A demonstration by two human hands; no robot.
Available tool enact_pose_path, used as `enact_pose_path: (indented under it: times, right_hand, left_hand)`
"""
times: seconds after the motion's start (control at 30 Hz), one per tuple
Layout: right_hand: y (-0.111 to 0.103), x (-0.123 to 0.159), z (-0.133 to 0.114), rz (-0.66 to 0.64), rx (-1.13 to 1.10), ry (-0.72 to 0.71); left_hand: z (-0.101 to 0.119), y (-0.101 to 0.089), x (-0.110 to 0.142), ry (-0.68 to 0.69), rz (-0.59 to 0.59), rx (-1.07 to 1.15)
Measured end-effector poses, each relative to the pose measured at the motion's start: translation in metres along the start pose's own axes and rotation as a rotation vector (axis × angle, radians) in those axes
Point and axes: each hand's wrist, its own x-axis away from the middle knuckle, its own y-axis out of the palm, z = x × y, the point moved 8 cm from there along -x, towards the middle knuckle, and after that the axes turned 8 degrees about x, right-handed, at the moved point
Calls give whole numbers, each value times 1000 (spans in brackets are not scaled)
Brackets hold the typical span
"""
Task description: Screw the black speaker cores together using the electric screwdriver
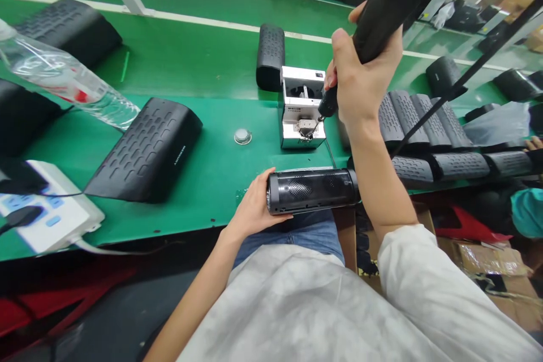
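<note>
My right hand [367,70] is wrapped round a black electric screwdriver [384,8], raised and tilted, its bit pointing down and left. The bit's tip is at the front outlet of a silver screw feeder [302,104]; whether a screw sits on it is too small to tell. Near the table's front edge, my left hand [254,203] grips the left end of a black speaker-like housing [314,189] lying lengthwise, its perforated inner side showing. A small round silver disc [242,136] lies on the green mat left of the feeder.
Black textured housings [146,150] stand at left, behind the feeder [270,56], and in rows at right [418,119]. A clear plastic bottle [72,79] leans into the left side, above a white power strip [51,209]. A dark diagonal rod [470,70] crosses the right side.
</note>
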Motion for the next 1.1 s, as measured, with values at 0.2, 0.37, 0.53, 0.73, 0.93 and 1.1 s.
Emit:
enact_pose_path:
  times: [0.2,0.37,0.53,0.73,0.93,1.1]
  right_hand:
    - [-47,4,-12,57,-77,7]
    - [-103,4,-47,128,-109,-120]
    - [-129,13,-59,109,35,-87]
    - [-136,22,-41,107,4,-52]
    - [-130,51,7,82,-38,95]
    - [-133,65,13,129,-64,86]
  left_hand:
    - [-5,2,0,-42,-29,27]
    - [-13,5,-1,-52,-62,29]
    - [-18,6,0,-66,-63,20]
    - [-18,5,1,-88,-82,2]
    - [-12,0,2,-99,-57,52]
    - [-9,-2,3,-103,-76,46]
